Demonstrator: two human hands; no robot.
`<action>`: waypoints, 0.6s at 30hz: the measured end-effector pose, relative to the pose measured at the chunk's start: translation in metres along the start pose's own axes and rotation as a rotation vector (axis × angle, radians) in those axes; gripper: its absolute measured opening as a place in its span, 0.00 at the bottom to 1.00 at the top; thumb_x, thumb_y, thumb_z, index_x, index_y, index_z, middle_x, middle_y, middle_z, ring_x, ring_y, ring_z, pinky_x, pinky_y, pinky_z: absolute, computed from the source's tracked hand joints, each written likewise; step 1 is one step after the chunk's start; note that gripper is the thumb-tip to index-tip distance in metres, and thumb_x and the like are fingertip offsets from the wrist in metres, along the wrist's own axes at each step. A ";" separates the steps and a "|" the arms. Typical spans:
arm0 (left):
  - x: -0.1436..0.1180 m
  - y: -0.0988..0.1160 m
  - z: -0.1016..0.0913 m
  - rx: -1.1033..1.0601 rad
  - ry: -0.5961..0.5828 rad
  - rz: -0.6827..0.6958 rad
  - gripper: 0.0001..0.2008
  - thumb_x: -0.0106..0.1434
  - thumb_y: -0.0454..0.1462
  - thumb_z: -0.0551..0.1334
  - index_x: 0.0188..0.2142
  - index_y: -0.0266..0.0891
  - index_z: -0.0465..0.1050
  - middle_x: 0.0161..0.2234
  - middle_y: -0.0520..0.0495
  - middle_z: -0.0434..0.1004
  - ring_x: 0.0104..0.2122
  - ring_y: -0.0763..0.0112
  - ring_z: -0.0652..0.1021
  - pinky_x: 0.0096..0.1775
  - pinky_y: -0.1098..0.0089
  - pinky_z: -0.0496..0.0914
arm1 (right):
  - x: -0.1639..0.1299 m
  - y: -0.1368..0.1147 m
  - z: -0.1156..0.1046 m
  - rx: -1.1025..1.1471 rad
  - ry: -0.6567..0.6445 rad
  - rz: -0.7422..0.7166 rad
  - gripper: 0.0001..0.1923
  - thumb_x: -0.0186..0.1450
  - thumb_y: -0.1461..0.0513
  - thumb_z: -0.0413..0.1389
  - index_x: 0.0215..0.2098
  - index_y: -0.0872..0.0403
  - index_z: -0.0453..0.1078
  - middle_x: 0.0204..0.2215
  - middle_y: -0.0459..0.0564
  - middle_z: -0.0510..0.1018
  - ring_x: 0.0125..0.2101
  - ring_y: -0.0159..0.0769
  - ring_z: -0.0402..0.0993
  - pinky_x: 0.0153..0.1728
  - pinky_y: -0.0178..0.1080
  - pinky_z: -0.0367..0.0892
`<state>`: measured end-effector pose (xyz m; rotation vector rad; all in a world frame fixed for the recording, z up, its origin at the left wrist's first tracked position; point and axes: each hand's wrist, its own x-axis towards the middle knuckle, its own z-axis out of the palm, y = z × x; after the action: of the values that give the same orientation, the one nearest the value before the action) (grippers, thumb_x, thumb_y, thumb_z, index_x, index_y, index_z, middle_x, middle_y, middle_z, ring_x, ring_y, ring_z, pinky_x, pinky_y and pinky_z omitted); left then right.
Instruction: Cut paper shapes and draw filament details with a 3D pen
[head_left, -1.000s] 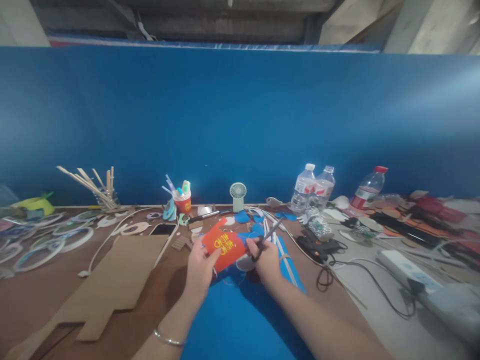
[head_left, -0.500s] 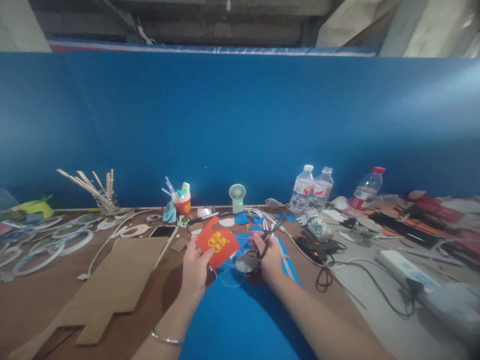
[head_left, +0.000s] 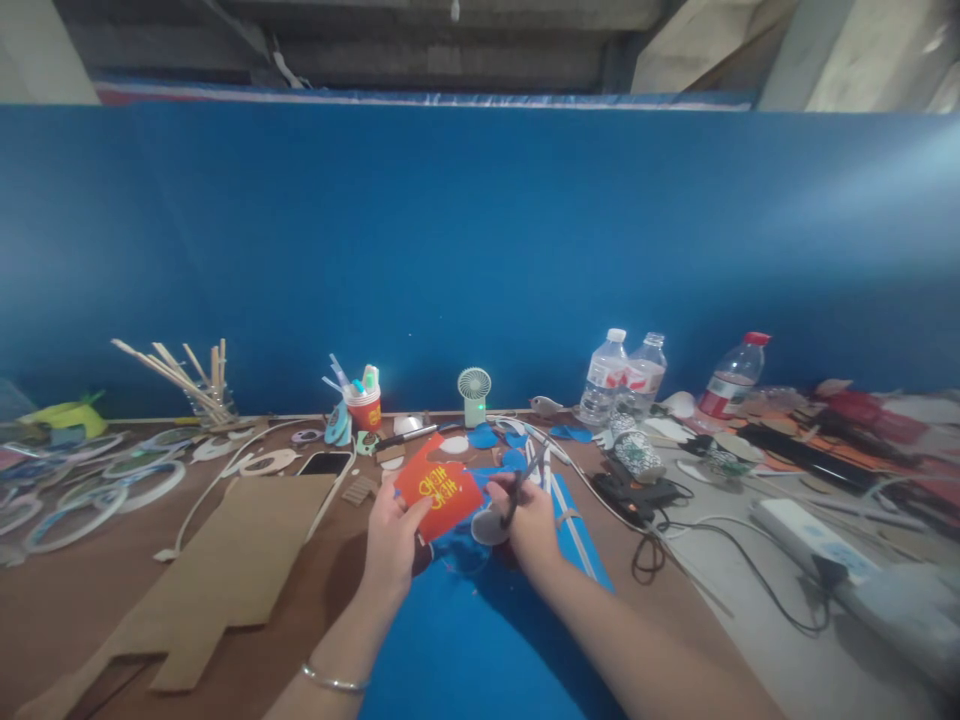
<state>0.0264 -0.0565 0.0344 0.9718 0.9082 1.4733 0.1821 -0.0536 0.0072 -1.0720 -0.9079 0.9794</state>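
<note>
My left hand (head_left: pixel 391 532) is closed on a red piece of card (head_left: pixel 442 495) with yellow lettering, thumb on its face. The card is held tilted above a blue sheet (head_left: pixel 450 640). My right hand (head_left: pixel 534 522) is closed around a dark pair of scissors (head_left: pixel 517 490), close to the card's right edge. The blades point upward and away from me; motion blurs them. Under the scissors shows a pale round piece (head_left: pixel 489 527), and whether it lies on the sheet or touches the hand I cannot tell. Blue scraps (head_left: pixel 514 460) lie just beyond my hands.
Flat cardboard (head_left: pixel 247 540) and a phone (head_left: pixel 324 463) lie left. Along the back stand a red cup of pens (head_left: pixel 365 410), a small fan (head_left: pixel 474 395) and plastic bottles (head_left: pixel 604 375). Cables and a power strip (head_left: pixel 814 540) spread across the right, white rings (head_left: pixel 150 485) at far left.
My right hand has shifted slightly left with the scissors, nearer the red card. The scissors have turned more upright. The card has tilted a little in my left hand.
</note>
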 end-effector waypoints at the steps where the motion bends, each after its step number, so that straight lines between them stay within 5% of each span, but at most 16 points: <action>1: 0.000 0.000 0.000 -0.002 -0.006 0.004 0.26 0.52 0.34 0.64 0.50 0.39 0.60 0.38 0.43 0.78 0.37 0.59 0.78 0.38 0.60 0.73 | 0.001 0.000 0.001 -0.003 0.001 0.001 0.17 0.50 0.55 0.61 0.32 0.59 0.71 0.25 0.50 0.75 0.24 0.34 0.69 0.24 0.34 0.62; 13: 0.001 -0.001 0.002 -0.002 -0.019 -0.054 0.28 0.51 0.37 0.66 0.51 0.39 0.60 0.38 0.42 0.77 0.34 0.61 0.79 0.34 0.64 0.74 | -0.008 -0.001 0.007 0.003 -0.101 0.130 0.14 0.45 0.55 0.63 0.19 0.58 0.68 0.13 0.47 0.71 0.14 0.29 0.62 0.15 0.32 0.58; 18: -0.003 -0.004 0.006 0.075 -0.160 -0.103 0.23 0.50 0.40 0.66 0.46 0.37 0.67 0.37 0.43 0.78 0.33 0.63 0.78 0.32 0.68 0.73 | -0.005 -0.005 0.003 0.022 -0.078 0.120 0.13 0.49 0.56 0.61 0.19 0.58 0.67 0.15 0.48 0.72 0.16 0.29 0.64 0.18 0.32 0.59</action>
<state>0.0331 -0.0588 0.0329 1.0668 0.8884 1.2634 0.1785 -0.0581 0.0117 -1.0858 -0.9024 1.1344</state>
